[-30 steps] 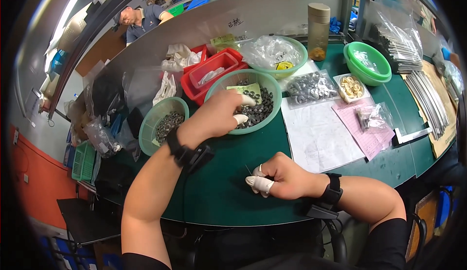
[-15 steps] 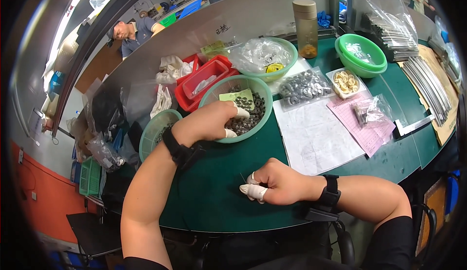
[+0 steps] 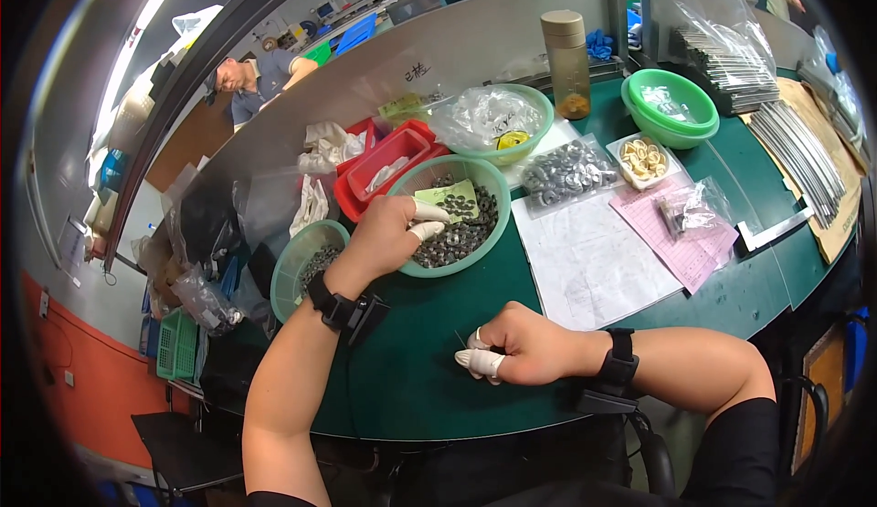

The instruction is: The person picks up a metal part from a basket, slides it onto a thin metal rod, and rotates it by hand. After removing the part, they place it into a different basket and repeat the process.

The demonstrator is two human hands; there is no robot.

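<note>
My left hand (image 3: 393,233), with white finger cots on its fingertips, is over the near-left rim of a pale green plastic bowl (image 3: 408,266). Many small dark metal parts (image 3: 470,233) fill that bowl, some lying on a yellow-green paper slip (image 3: 441,195). Thumb and forefinger are drawn together; whether a part is between them cannot be made out. Above the bare green tabletop, my right hand (image 3: 521,347) is closed, its fingertips in white cots too. A thin, needle-like metal pin (image 3: 459,336) sticks up from its pinch.
Left of the bowl stands a smaller green bowl (image 3: 279,274) of parts; behind are red trays (image 3: 352,183). Papers (image 3: 585,260), bagged grey parts (image 3: 571,174), a dish of cream finger cots (image 3: 642,160), a bottle (image 3: 566,64) and metal rods (image 3: 804,164) lie beyond. A person (image 3: 251,82) sits past the partition.
My left hand has drawn back toward the bowl's near-left rim, its fingers lifting out of the parts. My right hand stays nearly still with the pin. The whole view has shifted slightly.
</note>
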